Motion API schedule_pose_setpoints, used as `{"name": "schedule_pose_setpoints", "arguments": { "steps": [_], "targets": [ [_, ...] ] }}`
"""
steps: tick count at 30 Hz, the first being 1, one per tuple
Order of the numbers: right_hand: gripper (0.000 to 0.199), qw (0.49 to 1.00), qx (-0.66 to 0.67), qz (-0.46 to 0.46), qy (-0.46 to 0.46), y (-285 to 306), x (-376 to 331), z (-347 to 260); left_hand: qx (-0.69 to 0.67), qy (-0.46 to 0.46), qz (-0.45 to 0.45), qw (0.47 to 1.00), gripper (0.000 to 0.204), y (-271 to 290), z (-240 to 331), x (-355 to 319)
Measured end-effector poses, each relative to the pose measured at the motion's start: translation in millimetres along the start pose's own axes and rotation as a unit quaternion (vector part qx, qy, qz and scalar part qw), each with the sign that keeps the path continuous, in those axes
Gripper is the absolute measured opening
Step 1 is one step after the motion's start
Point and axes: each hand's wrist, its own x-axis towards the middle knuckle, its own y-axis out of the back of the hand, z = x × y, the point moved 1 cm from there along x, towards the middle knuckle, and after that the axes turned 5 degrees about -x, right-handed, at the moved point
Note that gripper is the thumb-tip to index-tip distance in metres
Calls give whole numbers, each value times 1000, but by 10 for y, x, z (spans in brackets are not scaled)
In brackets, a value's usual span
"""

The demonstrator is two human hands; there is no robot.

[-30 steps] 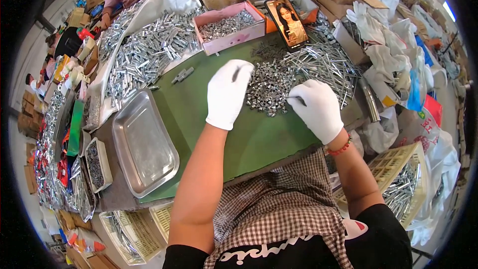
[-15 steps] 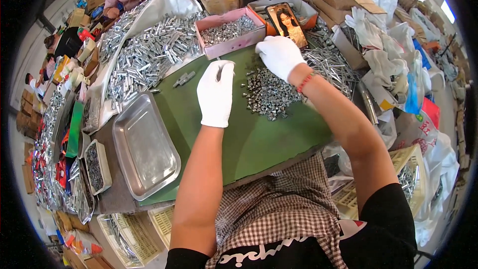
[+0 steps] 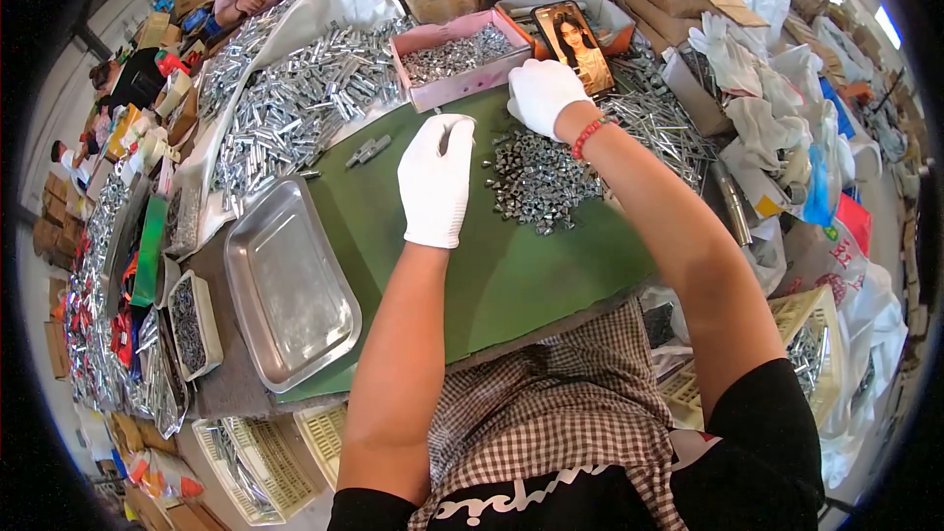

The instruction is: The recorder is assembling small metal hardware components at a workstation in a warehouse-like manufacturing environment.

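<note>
We work at the centre of the frame, both hands in white gloves over a green mat (image 3: 531,265). Our left hand (image 3: 436,180) hovers above the mat with its fingers curled together around a small metal piece (image 3: 444,138) at the fingertips; how tightly it pinches we cannot tell. Just right of it lies a heap of small silver parts (image 3: 539,180), close to that hand but not touching it. Our right hand (image 3: 543,95) reaches to the upper centre, past the heap, fingers bent downward near a pink tray (image 3: 454,88) of parts and a phone (image 3: 575,45); its grip is hidden. An empty steel tray (image 3: 287,285) sits at lower left.
</note>
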Motion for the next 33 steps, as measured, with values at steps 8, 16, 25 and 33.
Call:
{"name": "schedule_pose_setpoints", "arguments": {
  "steps": [8, 16, 25, 33],
  "targets": [
    [17, 811, 578, -42, -75, 331, -562, 102, 71, 3, -37, 997, 18, -39, 13, -21],
    [21, 741, 667, -72, -38, 310, -890, 22, 3, -47, -117, 992, 20, -140, 95, -87],
    [22, 774, 632, -12, -44, 319, -1072, -84, -54, 19, -185, 981, 15, -139, 125, -117],
    [21, 812, 580, -24, -50, 431, -1169, -28, -1, -51, -176, 983, 14, -163, 221, -167]
  ]
}}
